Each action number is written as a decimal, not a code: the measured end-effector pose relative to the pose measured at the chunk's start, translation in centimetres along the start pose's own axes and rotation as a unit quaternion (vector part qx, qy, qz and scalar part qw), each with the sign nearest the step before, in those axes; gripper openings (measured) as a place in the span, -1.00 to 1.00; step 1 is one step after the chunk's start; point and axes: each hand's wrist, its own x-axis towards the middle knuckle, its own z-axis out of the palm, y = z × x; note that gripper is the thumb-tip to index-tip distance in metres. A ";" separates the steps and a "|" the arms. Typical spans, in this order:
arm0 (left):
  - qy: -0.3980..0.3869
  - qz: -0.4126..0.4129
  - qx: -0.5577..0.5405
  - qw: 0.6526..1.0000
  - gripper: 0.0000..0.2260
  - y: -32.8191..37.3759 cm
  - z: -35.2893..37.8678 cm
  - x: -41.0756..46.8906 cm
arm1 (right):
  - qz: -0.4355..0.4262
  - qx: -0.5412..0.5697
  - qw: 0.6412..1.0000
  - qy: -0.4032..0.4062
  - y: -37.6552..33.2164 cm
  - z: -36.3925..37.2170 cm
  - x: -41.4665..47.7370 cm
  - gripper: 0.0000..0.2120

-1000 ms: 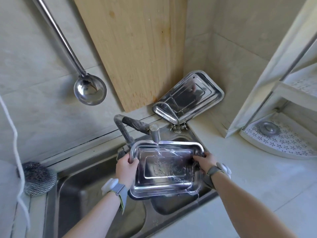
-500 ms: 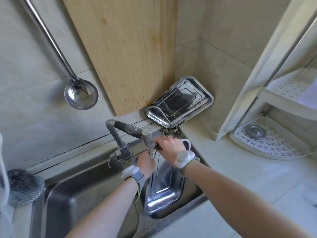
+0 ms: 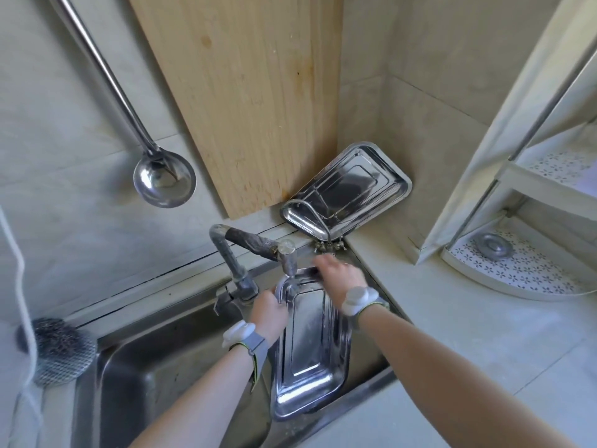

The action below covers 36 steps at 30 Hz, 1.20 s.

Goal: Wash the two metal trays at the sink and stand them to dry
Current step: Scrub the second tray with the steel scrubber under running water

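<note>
Gripping the near tray (image 3: 310,350) by its far left corner, the left hand (image 3: 269,313) has its fingers curled round the rim. It holds the tray lengthwise and tilted over the sink (image 3: 155,376), with the far end just under the tap (image 3: 287,253). The right hand (image 3: 339,278) lies over the tray's far rim, but blur hides whether its fingers are clamped on it or only touching. Whether water is running cannot be told.

The far tray (image 3: 349,189) already stands propped in the corner behind the sink, leaning on the wall, so about half the job appears done. The near tray looks to be at its rinse and is yet to be stood up to dry, most likely beside the other.

Around them, a pale surface (image 3: 484,367) runs to the right and carries a white corner shelf (image 3: 533,273). A wooden board (image 3: 245,101) leans against the tiled wall, a ladle (image 3: 164,181) hangs to its left, and a wire scourer (image 3: 61,350) sits at the sink's left edge.
</note>
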 end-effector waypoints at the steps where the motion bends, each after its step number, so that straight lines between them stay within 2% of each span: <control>1: 0.004 0.005 0.003 1.000 -0.91 -0.1 -0.2 -0.2 | 0.094 0.000 0.995 -0.020 1.2 -0.4 0.0 -0.60; 2: 0.006 0.014 0.015 1.000 -0.90 -0.1 -0.2 -0.3 | 0.149 0.000 0.988 -0.041 1.5 -0.7 -0.1 -0.60; 3: 0.006 0.017 0.027 0.999 -0.89 0.1 -0.2 -0.3 | 0.142 -0.005 0.989 -0.042 0.4 -0.7 -0.2 -0.63; 6: 0.004 0.008 0.023 1.000 -0.79 0.3 0.1 0.3 | -0.076 -0.008 0.997 0.018 -4.7 0.5 -0.8 -0.71; 7: -0.001 0.000 0.016 1.000 -0.77 0.1 0.1 0.5 | -0.116 -0.008 0.993 0.029 -5.0 0.8 -1.0 -0.70; 8: -0.003 -0.004 0.011 1.000 -0.78 -0.1 -0.1 0.6 | -0.109 -0.010 0.994 0.027 -4.1 0.7 -0.8 -0.70; 9: -0.004 -0.005 0.012 1.000 -0.80 -0.1 -0.4 0.5 | -0.048 -0.001 0.999 0.017 -2.4 0.4 -0.3 -0.69; 11: -0.004 0.000 0.027 1.000 -0.87 -0.2 -0.9 -0.1 | 0.143 0.021 0.989 -0.031 1.2 -0.2 -0.1 -0.65; 12: -0.003 0.005 0.031 1.000 -0.84 0.0 -1.0 -0.2 | 0.197 0.020 0.979 -0.056 1.8 -0.3 -0.2 -0.63; 13: -0.003 0.008 0.032 0.999 -0.83 0.3 -1.0 -0.5 | 0.184 0.006 0.981 -0.058 1.2 -0.1 -0.2 -0.62; 15: -0.006 0.009 0.023 1.000 -0.87 0.4 -0.6 -0.3 | 0.026 -0.006 0.999 -0.022 -2.1 -0.1 -0.2 -0.70; 16: -0.005 0.007 0.016 1.000 -0.81 0.3 -0.5 0.1 | -0.056 0.001 0.998 -0.005 -3.4 0.4 -0.2 -0.74; 17: -0.004 0.002 0.012 1.000 -0.78 0.2 -0.6 0.2 | -0.103 0.007 0.995 0.005 -3.6 0.9 0.0 -0.74; 18: 0.001 -0.001 0.011 1.000 -0.79 -0.2 -0.7 0.3 | -0.097 0.011 0.995 0.004 -2.7 0.9 0.3 -0.73; 19: 0.005 0.000 0.017 1.000 -0.81 -0.4 -1.0 0.3 | -0.044 0.021 0.999 0.000 -1.2 0.6 0.7 -0.70; 21: 0.010 0.011 0.022 1.000 -0.85 -0.7 -1.2 -0.1 | 0.131 0.030 0.990 -0.044 1.9 0.2 0.5 -0.63; 22: 0.011 0.024 0.022 0.999 -0.85 -0.8 -1.1 -0.1 | 0.179 0.022 0.981 -0.067 2.2 0.2 0.3 -0.61; 23: 0.005 0.027 0.024 0.999 -0.85 -0.4 -1.1 -0.3 | 0.174 0.003 0.982 -0.073 1.4 0.2 0.2 -0.58; 24: 0.003 0.026 0.026 0.999 -0.84 -0.1 -0.9 -0.3 | 0.124 -0.013 0.991 -0.058 -0.5 -0.1 0.1 -0.54; 27: 0.008 0.023 0.020 0.999 -0.76 0.8 -0.9 0.0 | -0.095 -0.014 0.995 0.006 -4.8 0.2 0.1 -0.70; 28: 0.008 0.027 0.016 0.999 -0.78 0.5 -0.9 0.2 | -0.107 0.009 0.994 0.021 -4.2 0.6 0.2 -0.72; 29: 0.004 0.027 0.019 0.999 -0.84 0.6 -1.2 0.1 | -0.073 0.044 0.996 0.023 -2.7 0.8 0.4 -0.69; 30: 0.003 0.030 0.028 0.999 -0.89 0.4 -1.4 0.1 | -0.005 0.074 0.997 0.010 -0.9 0.6 0.5 -0.58; 32: 0.004 0.033 0.043 0.999 -0.78 0.2 -1.3 -0.2 | 0.134 0.071 0.988 -0.021 2.2 0.7 0.2 -0.39; 33: 0.001 0.033 0.042 0.999 -0.73 0.5 -1.3 -0.4 | 0.141 0.059 0.988 -0.017 2.3 1.0 0.0 -0.40; 36: 0.004 0.046 0.048 0.998 -0.86 1.2 -1.0 -0.1 | -0.051 0.095 0.992 0.058 -2.2 0.7 -0.1 -0.63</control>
